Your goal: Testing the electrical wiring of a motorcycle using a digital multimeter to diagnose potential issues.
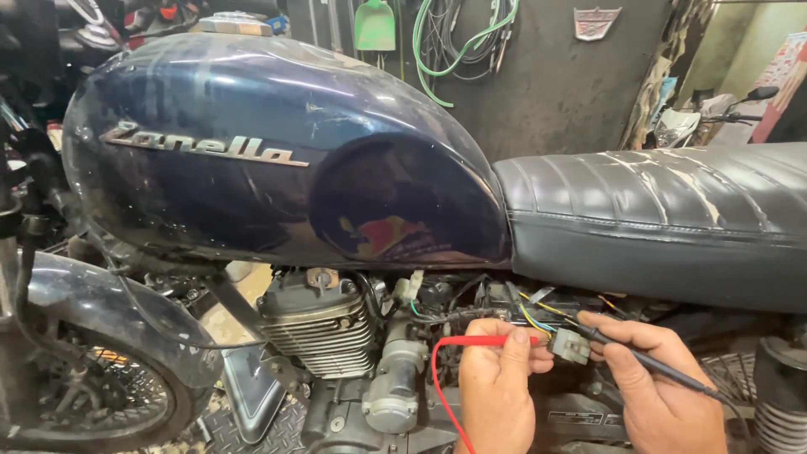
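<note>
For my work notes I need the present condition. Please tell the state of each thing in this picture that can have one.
left hand: holds red probe
right hand: holds black probe
grey connector: touched by both probe tips
fuel tank: mounted, cap closed
seat: fitted, surface cracked

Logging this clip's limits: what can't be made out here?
Head view only:
- Red probe tip: hidden by left hand fingers.
- Black probe tip contact inside small grey plastic connector: too small.
- Right hand wrist and both leads' far ends: cut off by bottom edge.
- Wiring under black ribbed seat: too dark.
</note>
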